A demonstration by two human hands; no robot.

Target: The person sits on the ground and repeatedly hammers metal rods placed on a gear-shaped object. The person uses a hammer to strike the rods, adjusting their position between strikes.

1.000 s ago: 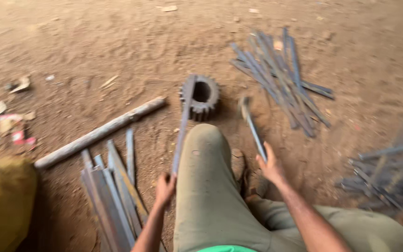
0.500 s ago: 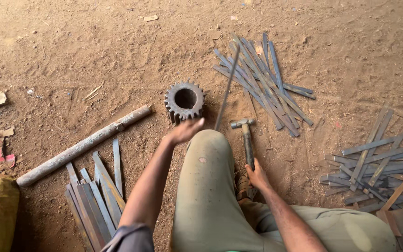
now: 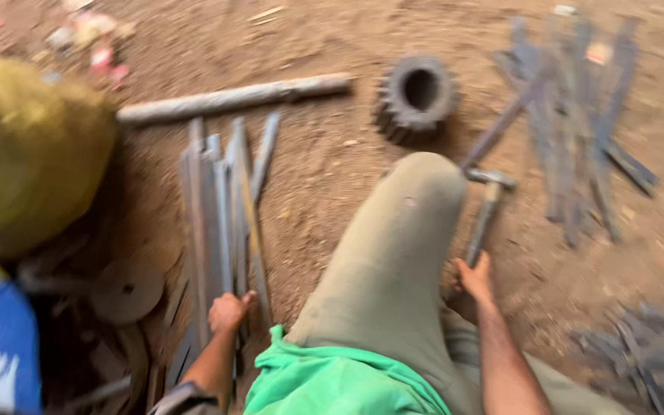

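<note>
My left hand (image 3: 228, 311) rests on the near end of a bundle of flat metal strips (image 3: 220, 207) lying on the dirt to the left of my raised knee (image 3: 416, 200). The fingers curl over one strip. My right hand (image 3: 474, 278) grips the handle of a hammer (image 3: 487, 207) on the ground to the right of the knee, its head pointing away from me. A dark toothed gear (image 3: 416, 96) lies on the dirt just beyond the knee. One loose strip (image 3: 501, 127) slants from the knee toward the right pile.
A long grey pipe (image 3: 232, 98) lies across the dirt beyond the strips. A second pile of metal strips (image 3: 578, 115) sits far right, and another heap (image 3: 647, 361) near right. A yellow sack (image 3: 28, 146) and a flat round disc (image 3: 126, 290) are at left.
My left hand has drawn back from near the gear to the strips at my left. The view has swung left and blurred. The right hand stays on the hammer handle.
</note>
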